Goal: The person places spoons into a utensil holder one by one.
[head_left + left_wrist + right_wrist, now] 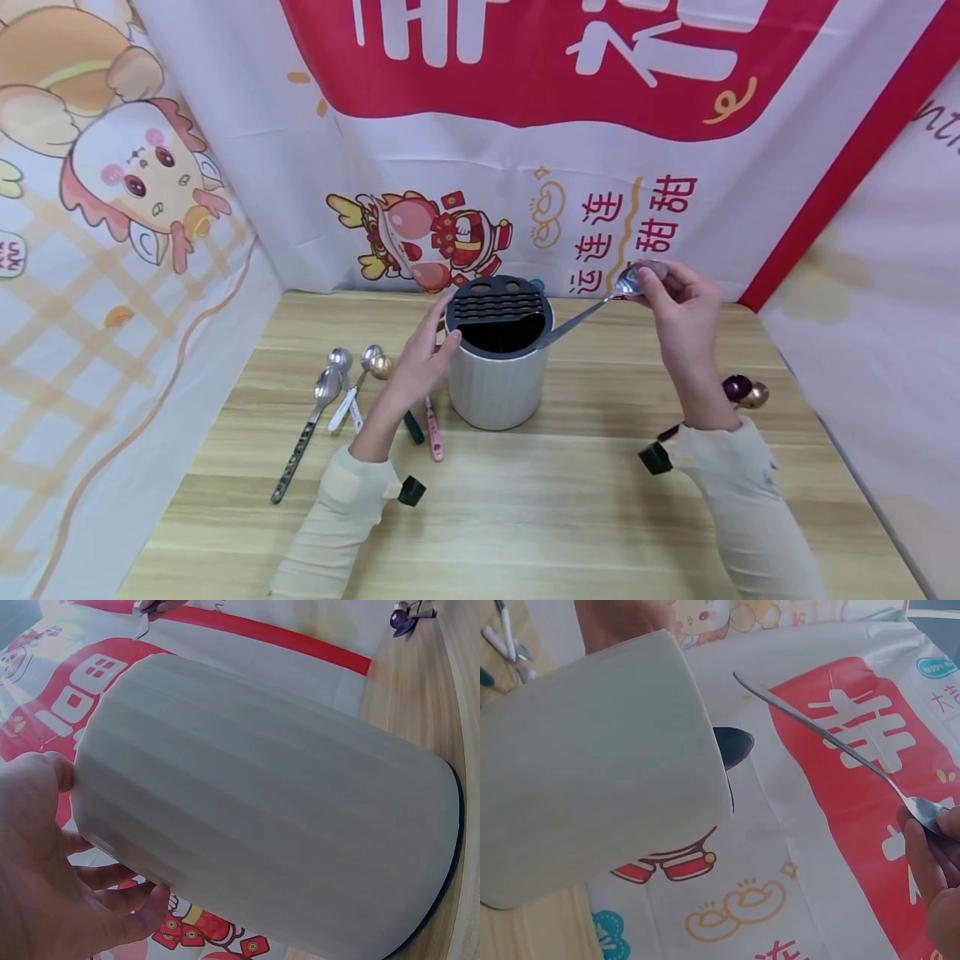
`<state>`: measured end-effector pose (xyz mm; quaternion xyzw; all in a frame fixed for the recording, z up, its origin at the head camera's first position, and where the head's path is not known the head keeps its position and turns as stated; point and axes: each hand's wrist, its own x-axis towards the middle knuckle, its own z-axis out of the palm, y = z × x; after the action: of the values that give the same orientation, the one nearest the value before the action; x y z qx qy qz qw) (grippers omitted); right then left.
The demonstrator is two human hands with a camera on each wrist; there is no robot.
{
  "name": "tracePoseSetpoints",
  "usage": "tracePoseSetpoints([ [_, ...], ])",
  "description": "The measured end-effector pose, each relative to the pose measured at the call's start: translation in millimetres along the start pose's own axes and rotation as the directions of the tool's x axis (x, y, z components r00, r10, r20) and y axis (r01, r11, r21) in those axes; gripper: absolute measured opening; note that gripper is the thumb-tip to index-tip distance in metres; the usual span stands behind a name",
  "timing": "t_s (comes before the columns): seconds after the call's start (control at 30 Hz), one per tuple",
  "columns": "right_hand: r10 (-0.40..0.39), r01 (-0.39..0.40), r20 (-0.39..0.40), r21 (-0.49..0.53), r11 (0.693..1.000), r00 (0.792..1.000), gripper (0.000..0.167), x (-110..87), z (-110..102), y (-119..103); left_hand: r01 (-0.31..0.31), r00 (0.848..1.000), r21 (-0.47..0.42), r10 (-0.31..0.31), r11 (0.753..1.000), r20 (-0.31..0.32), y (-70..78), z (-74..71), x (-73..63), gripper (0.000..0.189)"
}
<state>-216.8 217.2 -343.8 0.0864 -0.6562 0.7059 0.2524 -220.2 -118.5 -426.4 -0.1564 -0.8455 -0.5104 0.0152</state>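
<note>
A white ribbed utensil holder [495,392] with a black slotted lid [495,302] stands upright at the table's middle. My left hand [420,358] grips its left side near the rim, thumb in front and fingers behind. To the right, my right hand [686,308] pinches a silver spoon [577,321] by its bowl. The spoon slants, its handle end pointing down-left and overlapping the holder's rim in the head view; the right wrist view shows that end apart from the holder. A dark spoon-bowl shape [735,745] pokes out of the opening.
Left of the holder lie several spoons, among them a long one with a patterned black handle [296,458], a pink-handled one [434,433] and a gold bowl [381,367]. Near my right wrist lie a purple spoon [737,387] and a bronze-coloured one [757,395]. Printed curtains [525,150] border the table.
</note>
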Motion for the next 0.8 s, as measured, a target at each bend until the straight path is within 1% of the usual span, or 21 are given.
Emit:
tracePoseSetpoints([
  [0.13,-0.040,0.039,-0.017,-0.071,0.997,0.999,0.020,1.2,8,0,-0.003,1.000,-0.004,0.003,1.000,-0.001,0.5,-0.6,-0.4,0.060],
  [0.2,-0.069,0.066,-0.021,-0.134,0.989,0.997,0.019,1.6,12,0,-0.007,1.000,-0.009,0.007,1.000,-0.001,0.7,-0.8,-0.6,0.060],
  [0.33,-0.141,0.138,-0.002,-0.211,0.968,0.990,0.019,1.4,20,1,-0.013,1.000,-0.014,0.013,1.000,-0.001,0.7,-0.9,-1.1,0.060],
  [0.57,-0.245,0.248,0.042,-0.236,0.940,0.969,0.016,-1.5,31,2,-0.022,1.000,-0.014,0.023,1.000,0.006,1.2,-0.3,-1.2,0.061],
  [0.8,-0.314,0.331,0.107,-0.257,0.908,0.943,0.014,-7.5,37,4,0.005,1.000,-0.008,-0.005,1.000,0.002,0.5,-0.7,-1.5,0.061],
])
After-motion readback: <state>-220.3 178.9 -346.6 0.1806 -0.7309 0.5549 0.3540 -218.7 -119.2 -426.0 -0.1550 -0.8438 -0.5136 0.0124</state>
